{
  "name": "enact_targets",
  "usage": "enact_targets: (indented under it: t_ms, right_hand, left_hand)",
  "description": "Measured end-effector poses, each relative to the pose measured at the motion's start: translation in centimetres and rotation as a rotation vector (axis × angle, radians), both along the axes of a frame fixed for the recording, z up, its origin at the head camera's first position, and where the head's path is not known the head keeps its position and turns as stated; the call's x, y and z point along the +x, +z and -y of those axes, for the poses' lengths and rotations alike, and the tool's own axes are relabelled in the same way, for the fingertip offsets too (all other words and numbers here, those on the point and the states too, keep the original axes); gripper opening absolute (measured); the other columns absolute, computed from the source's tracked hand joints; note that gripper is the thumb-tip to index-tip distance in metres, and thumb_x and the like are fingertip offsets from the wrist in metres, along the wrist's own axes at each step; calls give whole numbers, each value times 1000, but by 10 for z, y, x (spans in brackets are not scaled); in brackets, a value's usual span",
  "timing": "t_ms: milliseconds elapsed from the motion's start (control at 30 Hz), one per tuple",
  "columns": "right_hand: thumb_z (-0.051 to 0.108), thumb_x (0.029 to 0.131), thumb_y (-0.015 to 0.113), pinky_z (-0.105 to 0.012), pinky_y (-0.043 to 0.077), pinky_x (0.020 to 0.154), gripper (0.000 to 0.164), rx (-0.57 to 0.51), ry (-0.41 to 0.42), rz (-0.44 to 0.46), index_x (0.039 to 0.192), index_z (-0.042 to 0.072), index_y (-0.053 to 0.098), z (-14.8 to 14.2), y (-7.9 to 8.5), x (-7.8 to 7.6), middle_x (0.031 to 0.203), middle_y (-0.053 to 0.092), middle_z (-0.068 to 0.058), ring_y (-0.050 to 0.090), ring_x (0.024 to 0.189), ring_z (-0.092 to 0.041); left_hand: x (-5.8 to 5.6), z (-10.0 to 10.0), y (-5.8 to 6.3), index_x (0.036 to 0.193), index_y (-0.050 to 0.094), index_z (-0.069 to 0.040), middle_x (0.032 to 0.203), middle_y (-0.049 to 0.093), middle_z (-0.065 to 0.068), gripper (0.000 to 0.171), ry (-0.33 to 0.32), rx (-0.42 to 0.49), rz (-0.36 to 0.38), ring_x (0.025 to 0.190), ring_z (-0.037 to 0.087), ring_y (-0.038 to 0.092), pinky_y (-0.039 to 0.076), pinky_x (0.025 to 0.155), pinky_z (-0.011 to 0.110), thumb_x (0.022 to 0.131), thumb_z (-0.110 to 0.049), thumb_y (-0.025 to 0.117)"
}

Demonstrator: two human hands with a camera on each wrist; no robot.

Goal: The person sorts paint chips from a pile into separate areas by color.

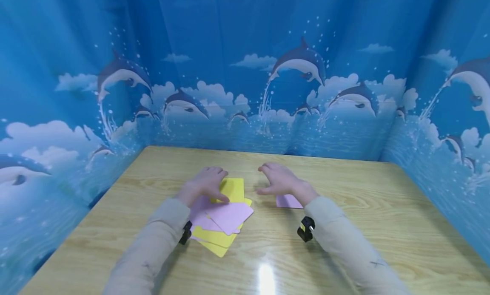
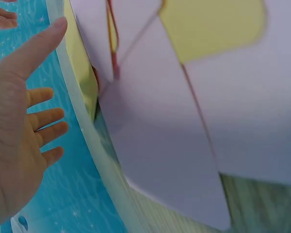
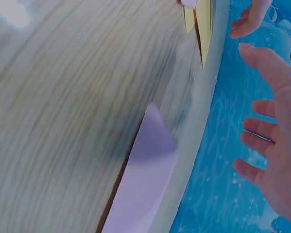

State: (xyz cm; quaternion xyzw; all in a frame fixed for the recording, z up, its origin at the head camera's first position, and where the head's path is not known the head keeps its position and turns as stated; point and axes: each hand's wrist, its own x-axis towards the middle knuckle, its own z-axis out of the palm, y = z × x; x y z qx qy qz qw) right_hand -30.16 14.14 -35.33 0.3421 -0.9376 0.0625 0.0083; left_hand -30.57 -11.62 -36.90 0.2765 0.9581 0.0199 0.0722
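My left hand [image 1: 206, 184] hovers over the left side of a loose pile of paper cards, fingers spread and thumb apart, with nothing in its grasp. Pink cards [image 1: 231, 214] lie on top of yellow cards [image 1: 216, 239] in that pile, fanned at different angles. Another yellow card [image 1: 234, 189] shows at the far side, partly behind the hand. To the right, my right hand [image 1: 281, 180] is held above a separate pink card [image 1: 288, 201], part of which the wrist hides. In the right wrist view its fingers [image 3: 259, 128] are relaxed and hold nothing.
All the cards lie on a light wood-grain table [image 1: 367, 210]. A blue curtain [image 1: 237, 40] printed with dolphins and clouds rises along its back and both sides. A black wrist camera [image 1: 306, 229] sits under the right wrist, another [image 1: 185, 233] under the left.
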Motion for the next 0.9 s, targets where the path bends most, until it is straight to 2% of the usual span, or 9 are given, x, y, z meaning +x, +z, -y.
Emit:
enact_targets:
  t_ms: [200, 367, 567, 900]
  right_hand:
    - [44, 78, 70, -44, 41, 94, 73, 9, 27, -17, 130, -1, 45, 19, -3, -1, 126, 48, -18, 47, 114, -32]
    - [45, 77, 70, -43, 39, 96, 75, 5, 18, 13, 131, 0, 45, 38, -7, -1, 129, 46, -18, 44, 118, -31]
    - [49, 77, 69, -43, 37, 99, 78, 49, 0, 75, 135, 3, 43, 58, -13, -4, 134, 43, -15, 41, 122, -29]
    - [52, 76, 68, -42, 35, 102, 82, 122, -34, 142, 138, 7, 40, 76, -27, -8, 140, 37, -14, 36, 127, -28]
  left_hand:
    - [2, 13, -4, 138, 38, -1, 140, 37, 19, 94, 16, 20, 18, 130, 34, 31, 19, 108, 49, 70, -58, 70]
    - [0, 21, -8, 137, 40, -2, 139, 39, 19, 93, 30, 28, 13, 129, 35, 33, 20, 108, 50, 70, -60, 68]
    - [0, 21, -8, 136, 42, -4, 137, 41, 18, 94, 19, 17, 22, 127, 35, 36, 23, 106, 51, 69, -65, 66]
    - [2, 16, -7, 136, 44, -7, 136, 43, 16, 87, 21, 32, 71, 127, 34, 36, 20, 107, 53, 69, -58, 69]
